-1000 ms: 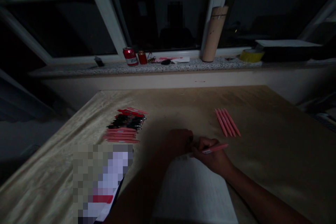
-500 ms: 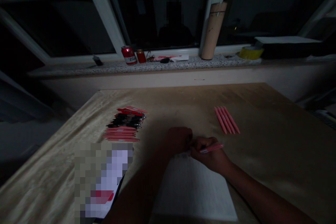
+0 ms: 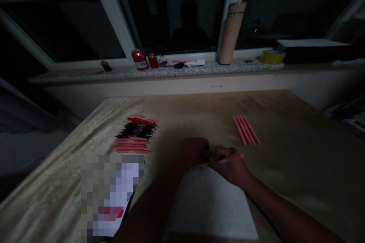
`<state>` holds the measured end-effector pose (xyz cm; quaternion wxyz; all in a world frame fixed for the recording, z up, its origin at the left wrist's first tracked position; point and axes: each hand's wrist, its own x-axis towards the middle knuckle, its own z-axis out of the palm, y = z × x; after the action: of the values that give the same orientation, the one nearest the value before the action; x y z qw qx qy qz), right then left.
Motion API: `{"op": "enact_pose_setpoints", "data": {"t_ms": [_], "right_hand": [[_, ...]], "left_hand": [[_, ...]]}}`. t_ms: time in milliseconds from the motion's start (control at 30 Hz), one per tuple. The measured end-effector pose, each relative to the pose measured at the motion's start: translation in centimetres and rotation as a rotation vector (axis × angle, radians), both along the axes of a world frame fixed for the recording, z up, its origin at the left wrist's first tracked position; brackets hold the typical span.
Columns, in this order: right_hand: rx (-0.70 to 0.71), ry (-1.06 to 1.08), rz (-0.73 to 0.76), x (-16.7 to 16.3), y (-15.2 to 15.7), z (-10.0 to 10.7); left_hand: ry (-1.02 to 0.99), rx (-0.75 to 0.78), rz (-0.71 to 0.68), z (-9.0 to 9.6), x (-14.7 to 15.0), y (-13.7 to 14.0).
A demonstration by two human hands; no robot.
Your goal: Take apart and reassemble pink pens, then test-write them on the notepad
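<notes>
A pink pen [image 3: 231, 158] is gripped in my right hand [image 3: 232, 170], in a writing hold. Its tip is hidden by the fingers at the top of a white sheet of paper [image 3: 213, 209]. My left hand [image 3: 195, 152] is curled closed at the sheet's upper left, close beside the right fingers. In the dim light I cannot make out what, if anything, is inside it. To the right lie several pink pens [image 3: 246, 130] side by side. On the left is a row of pink pens [image 3: 131, 144], black pens [image 3: 137, 130] and red pens [image 3: 135, 120].
A blurred-out phone-like object [image 3: 121, 193] lies at the table's left front. The cloth-covered table [image 3: 296, 152] meets a wall below a stone sill [image 3: 119, 74]. On the sill stand a red can [image 3: 140, 60], a cardboard tube [image 3: 232, 34] and yellow tape [image 3: 272, 57].
My right hand and its pink pen have shifted slightly right at the top of the paper. My left hand stays in place.
</notes>
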<state>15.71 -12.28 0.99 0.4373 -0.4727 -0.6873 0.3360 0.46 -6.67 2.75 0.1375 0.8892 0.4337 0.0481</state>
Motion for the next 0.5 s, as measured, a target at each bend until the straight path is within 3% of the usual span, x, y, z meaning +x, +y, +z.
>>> {"op": "enact_pose_setpoints", "data": {"t_ms": [167,333,500], "right_hand": [[-0.072,0.015,0.043,0.07,-0.11,0.13],[-0.006,-0.016,0.032,0.03,-0.07,0.3],[-0.042,0.012,0.059,0.08,-0.06,0.44]], "left_hand": [[-0.038,0.01,-0.011,-0.01,-0.13,-0.02],[-0.013,-0.005,-0.016,-0.08,-0.1,0.04],[0.021,-0.026,0.017,0.17,0.05,0.0]]}}
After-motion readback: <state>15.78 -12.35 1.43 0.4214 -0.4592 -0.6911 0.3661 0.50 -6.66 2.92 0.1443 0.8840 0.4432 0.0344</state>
